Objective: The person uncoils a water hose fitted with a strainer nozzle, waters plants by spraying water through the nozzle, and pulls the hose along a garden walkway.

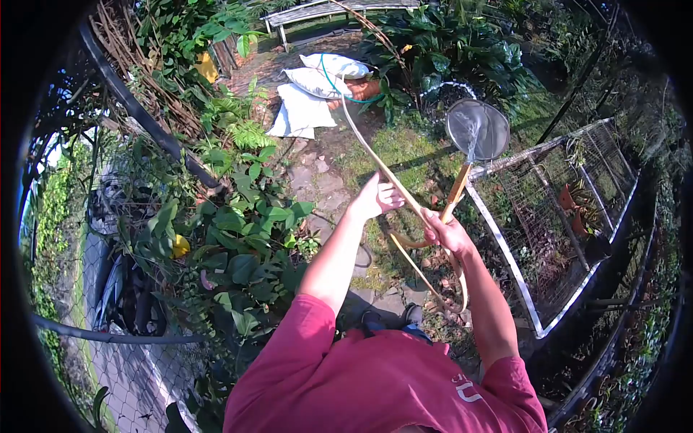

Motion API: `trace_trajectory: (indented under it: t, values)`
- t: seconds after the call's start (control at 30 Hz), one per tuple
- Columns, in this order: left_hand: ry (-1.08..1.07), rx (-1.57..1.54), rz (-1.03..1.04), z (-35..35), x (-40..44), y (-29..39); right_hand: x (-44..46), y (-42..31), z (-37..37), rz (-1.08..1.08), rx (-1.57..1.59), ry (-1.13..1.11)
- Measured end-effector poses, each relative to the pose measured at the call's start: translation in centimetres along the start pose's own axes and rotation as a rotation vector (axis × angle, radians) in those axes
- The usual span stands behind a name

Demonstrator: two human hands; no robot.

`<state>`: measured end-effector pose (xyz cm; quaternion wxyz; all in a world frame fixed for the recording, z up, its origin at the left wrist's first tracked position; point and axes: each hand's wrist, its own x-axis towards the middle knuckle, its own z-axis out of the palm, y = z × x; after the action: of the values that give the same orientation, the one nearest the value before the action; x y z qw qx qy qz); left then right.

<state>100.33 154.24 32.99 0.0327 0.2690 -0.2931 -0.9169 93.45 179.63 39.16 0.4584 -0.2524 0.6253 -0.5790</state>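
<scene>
A pale yellow garden hose (366, 146) runs from the white sacks down to my hands and hangs in a loop below them. My left hand (377, 197) has its fingers curled against the hose. My right hand (445, 232) is closed around the hose farther along, where a thicker yellow-brown length (458, 193) points up and away. Water (473, 137) jets from the far end and arcs to the left over the plants. Behind the jet is a round grey disc (491, 128) with a dark rim; whether it is joined to that length I cannot tell.
White sacks (303, 110) lie on the ground ahead, before a bench (339, 11). A white-framed wire mesh panel (509, 263) stands at right. Leafy plants (245, 224) and a chain-link fence (137, 390) are at left. Stepping stones (317, 184) lead forward.
</scene>
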Motion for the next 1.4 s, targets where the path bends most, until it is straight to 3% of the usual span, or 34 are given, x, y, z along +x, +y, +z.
trace_trajectory:
  t: [0.07,0.1,0.17,0.27,0.37,0.4,0.5,0.57,0.63,0.67,0.83,0.9,0.97,1.03,1.07,1.1,1.13,1.2,1.23,1.33,1.4]
  values:
    - [-0.055,-0.515,0.112,0.9,5.4,-0.5,-2.0,-0.3,-0.5,0.031,0.064,-0.003]
    - [0.142,-0.653,0.26,1.4,7.4,-0.4,-2.6,0.2,-1.2,0.04,0.083,0.009]
    - [0.135,-0.721,0.314,1.6,8.4,1.0,-4.1,0.7,-3.3,0.082,0.058,-0.057]
    - [0.106,-0.501,0.322,-0.1,10.1,0.7,-4.6,2.1,-6.2,0.157,-0.056,0.036]
    - [0.089,-0.337,0.421,3.4,6.9,1.1,-3.7,3.0,-7.0,0.196,-0.12,0.166]
    - [0.027,-0.258,0.484,5.0,4.9,1.7,-3.7,2.2,-7.1,0.265,-0.217,0.133]
    - [-0.116,0.0,0.675,9.6,-1.2,4.1,0.3,6.4,-8.8,0.205,-0.299,0.08]
    - [-0.154,0.206,0.698,12.4,-5.7,3.5,3.6,6.8,-8.4,0.144,-0.2,0.001]
    - [-0.206,0.479,0.652,11.2,-6.6,0.5,7.5,5.3,-7.4,0.096,-0.107,-0.012]
    - [-0.272,0.631,0.668,10.0,-6.4,-0.9,9.6,4.7,-7.0,0.101,0.11,-0.087]
    - [-0.198,0.919,0.493,1.5,-2.6,-11.0,16.1,-2.3,-2.9,0.074,0.446,-0.239]
    - [-0.061,1.006,0.244,2.3,-4.4,-11.4,16.8,-4.1,-0.5,0.156,0.42,-0.111]
    - [-0.122,1.206,0.355,0.8,-3.6,-11.3,18.4,-0.7,-0.3,0.154,0.289,-0.036]
    - [-0.266,1.236,0.223,-1.7,-3.0,-9.9,17.0,0.4,0.4,0.19,0.016,0.129]
    - [-0.336,1.244,0.161,-3.3,-2.7,-9.0,16.0,1.6,0.0,0.166,0.009,0.07]
    - [-0.285,0.877,0.025,-8.8,0.6,-9.9,14.0,1.2,0.1,0.143,0.0,0.009]
    - [-0.021,0.66,-0.083,-11.1,1.6,-7.9,12.3,1.1,0.0,0.137,0.016,-0.071]
    - [0.185,0.472,-0.127,-12.2,2.7,-4.3,9.0,-0.2,0.1,0.162,0.039,-0.139]
    - [0.328,0.525,-0.265,-10.2,2.6,-2.1,8.6,-0.4,-0.3,0.153,0.008,-0.119]
    - [0.448,0.694,-0.338,-5.7,5.2,-0.3,6.4,-1.6,-1.8,0.12,-0.094,-0.057]
    - [0.442,0.734,-0.216,-3.0,5.8,-0.2,5.3,-0.9,-2.6,0.085,-0.141,-0.121]
